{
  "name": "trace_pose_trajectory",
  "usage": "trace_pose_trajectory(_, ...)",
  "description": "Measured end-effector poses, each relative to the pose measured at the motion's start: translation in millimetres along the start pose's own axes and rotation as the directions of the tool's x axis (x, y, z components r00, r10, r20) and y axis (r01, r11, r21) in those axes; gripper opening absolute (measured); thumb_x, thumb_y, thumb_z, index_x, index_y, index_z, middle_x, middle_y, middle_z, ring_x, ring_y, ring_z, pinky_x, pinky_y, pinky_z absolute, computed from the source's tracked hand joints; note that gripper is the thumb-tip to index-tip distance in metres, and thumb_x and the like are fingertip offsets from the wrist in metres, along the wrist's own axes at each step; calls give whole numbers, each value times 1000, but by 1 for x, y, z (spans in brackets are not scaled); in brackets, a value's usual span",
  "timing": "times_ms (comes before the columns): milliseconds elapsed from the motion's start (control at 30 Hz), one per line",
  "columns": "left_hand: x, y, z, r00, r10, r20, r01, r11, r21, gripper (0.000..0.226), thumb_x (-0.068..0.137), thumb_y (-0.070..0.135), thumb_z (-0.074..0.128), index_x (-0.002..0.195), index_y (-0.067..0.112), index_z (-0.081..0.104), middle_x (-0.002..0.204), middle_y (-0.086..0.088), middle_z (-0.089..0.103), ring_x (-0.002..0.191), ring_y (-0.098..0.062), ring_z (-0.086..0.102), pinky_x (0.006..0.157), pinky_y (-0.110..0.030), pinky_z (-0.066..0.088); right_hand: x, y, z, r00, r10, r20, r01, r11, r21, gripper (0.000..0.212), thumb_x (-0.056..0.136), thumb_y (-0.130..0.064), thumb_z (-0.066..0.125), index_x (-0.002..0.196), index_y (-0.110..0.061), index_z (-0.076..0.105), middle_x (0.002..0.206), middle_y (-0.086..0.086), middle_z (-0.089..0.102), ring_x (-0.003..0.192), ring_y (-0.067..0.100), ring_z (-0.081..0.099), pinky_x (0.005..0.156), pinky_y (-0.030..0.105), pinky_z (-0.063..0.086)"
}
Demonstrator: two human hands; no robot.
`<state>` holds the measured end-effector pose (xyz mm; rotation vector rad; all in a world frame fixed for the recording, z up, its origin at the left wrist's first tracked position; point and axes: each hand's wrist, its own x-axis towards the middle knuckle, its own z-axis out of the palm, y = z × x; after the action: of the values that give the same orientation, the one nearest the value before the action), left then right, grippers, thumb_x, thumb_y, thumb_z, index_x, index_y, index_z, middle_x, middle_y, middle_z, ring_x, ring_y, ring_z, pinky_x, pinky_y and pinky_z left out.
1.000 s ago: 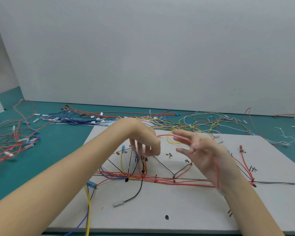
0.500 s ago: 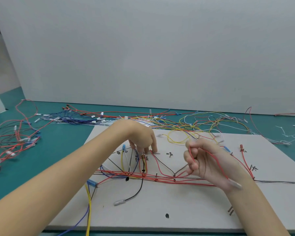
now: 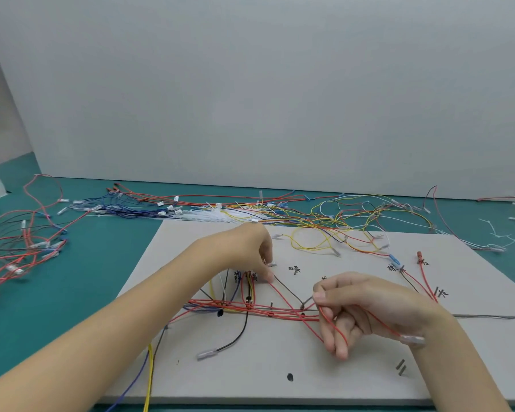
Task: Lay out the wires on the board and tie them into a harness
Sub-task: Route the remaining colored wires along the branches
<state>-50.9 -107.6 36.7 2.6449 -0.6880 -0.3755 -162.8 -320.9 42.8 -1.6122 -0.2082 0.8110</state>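
We see a grey board point(image 3: 280, 367) lying on a teal table point(image 3: 72, 292), and we place everything else by that board. Across the board's middle runs a bundle of red wires point(image 3: 280, 311), laid side to side past small dark pegs, with yellow, blue, white and black wires crossing it toward the board's left half.

Our left hand point(image 3: 250, 251) reaches over the upper middle of the board, its fingers bent down and closed together on the top end of a single red wire point(image 3: 286, 298), beside a small white plug point(image 3: 271, 264). That wire slants down and right across the bundle to our right hand point(image 3: 366, 307), which sits over the right middle of the board. The right thumb and forefinger pinch the wire, the other fingers curl under, and the wire loops through them. Its far end, capped by a clear sleeve point(image 3: 412, 340), lies against the right wrist.

A black wire point(image 3: 238, 334) drops from the bundle toward the near edge of the board and ends in another clear sleeve. A yellow wire point(image 3: 149, 376) and a blue one hang off the near left corner. Handwritten marks point(image 3: 295, 269) sit beside several pegs.

Behind the far edge of the board lies a long tangle of loose wires point(image 3: 324, 215), red, blue, yellow and white. More red ones are heaped on the table well to the left of the board point(image 3: 18, 257).
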Motion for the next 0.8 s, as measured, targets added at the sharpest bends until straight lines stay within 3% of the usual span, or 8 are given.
trace_pose_trajectory(167,-5,-4,13,992,35,-123,-44,997,-67,56,71,35,84,118,29,54,100,6,51,90,-11,51,72,-26,41,-3,4,-7,997,27,-73,-31,997,-65,25,92,-25,57,70,-14,56,76,24,67,55,24,67,54,24,53)
trace_pose_trajectory(267,-13,2,17,969,129,-208,-133,991,-5,43,76,28,79,113,33,58,104,7,45,100,-12,42,85,-30,41,-7,4,-13,987,30,-158,-47,993,-106,25,92,-23,57,69,-12,55,74,25,66,52,24,65,52,24,51)
trace_pose_trajectory(367,-21,15,21,939,247,-241,-241,969,54,31,83,12,62,103,35,68,99,15,51,101,-11,42,90,-34,39,-7,6,-16,977,34,-210,-62,990,-127,26,95,-22,55,71,-11,53,74,25,66,51,24,64,51,24,50)
trace_pose_trajectory(467,-28,30,30,937,289,-195,-313,944,-103,16,82,20,69,92,30,77,81,18,61,84,-6,51,80,-28,45,-8,6,-19,972,29,-233,-62,989,-137,27,94,-22,55,70,-10,52,74,27,65,50,25,62,52,25,50)
trace_pose_trajectory(600,-32,39,47,955,286,-84,-298,915,-274,11,77,24,80,86,18,79,73,1,69,65,-9,60,60,-26,46,-14,6,-23,964,-3,-266,-23,995,-95,25,86,-28,61,67,-12,54,73,28,64,49,26,61,51,25,48)
trace_pose_trajectory(700,-32,39,56,951,268,-155,-302,911,-280,8,77,17,80,84,14,79,70,9,63,59,2,56,58,-12,40,-16,6,-26,944,-63,-325,47,997,-58,23,83,-26,60,70,-9,52,72,27,62,48,25,57,55,28,50)
trace_pose_trajectory(800,-34,42,64,951,205,-230,-268,918,-292,7,77,18,80,83,19,77,80,12,57,63,2,54,60,-11,39,-20,4,-31,899,-143,-414,147,989,-23,21,83,-21,59,67,-9,52,71,22,60,52,25,54,63,36,52)
